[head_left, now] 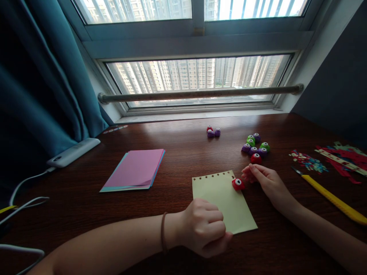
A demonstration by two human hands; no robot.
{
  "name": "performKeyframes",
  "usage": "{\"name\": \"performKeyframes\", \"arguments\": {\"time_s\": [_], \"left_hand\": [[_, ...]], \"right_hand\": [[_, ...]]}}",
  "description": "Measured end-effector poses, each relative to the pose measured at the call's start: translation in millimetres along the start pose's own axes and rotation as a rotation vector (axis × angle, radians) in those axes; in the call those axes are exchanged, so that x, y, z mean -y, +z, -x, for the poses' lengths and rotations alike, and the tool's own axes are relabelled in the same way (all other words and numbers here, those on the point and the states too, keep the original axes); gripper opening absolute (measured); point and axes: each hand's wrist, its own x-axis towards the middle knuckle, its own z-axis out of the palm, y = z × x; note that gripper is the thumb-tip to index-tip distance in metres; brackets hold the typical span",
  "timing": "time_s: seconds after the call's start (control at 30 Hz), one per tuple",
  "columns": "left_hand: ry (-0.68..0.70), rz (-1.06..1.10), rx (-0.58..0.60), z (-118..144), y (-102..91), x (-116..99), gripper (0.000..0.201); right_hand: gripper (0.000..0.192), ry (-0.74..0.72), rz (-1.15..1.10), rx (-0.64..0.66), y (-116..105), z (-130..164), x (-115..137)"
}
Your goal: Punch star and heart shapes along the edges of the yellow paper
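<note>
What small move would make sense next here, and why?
Probably bring the right hand onto what looks like a red punch and press: it sits at the pale yellow sheet's right edge, near where the star-shaped marks along the far edge end, while the left hand at the near edge may steady the sheet.
</note>
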Motion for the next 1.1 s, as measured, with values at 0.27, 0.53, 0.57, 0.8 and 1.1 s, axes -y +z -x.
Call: {"name": "performKeyframes", "arguments": {"time_s": [0.27,0.53,0.57,0.8,1.1], "left_hand": [[0.011,0.006,-0.028,-1.0,-0.1,0.2,0.030],[0.009,0.004,-0.027,-1.7,-0.9,0.0,0.030],[0.008,0.002,-0.026,-1.7,-0.9,0.0,0.030],[0.002,-0.012,0.000,-0.4,-0.4,0.0,0.031],[0.008,-0.001,-0.027,-0.2,0.4,0.4,0.030]], "right_hand": [[0.036,-0.005,0.000,0.001,-0.1,-0.5,-0.3],[0.038,0.001,0.007,0.000,-0.7,0.7,0.4],[0.038,0.001,0.008,0.001,-0.8,0.6,0.3],[0.038,-0.007,0.017,0.002,-1.3,0.0,-0.8],[0.037,-0.004,0.008,0.000,-0.9,0.2,-1.9]]}}
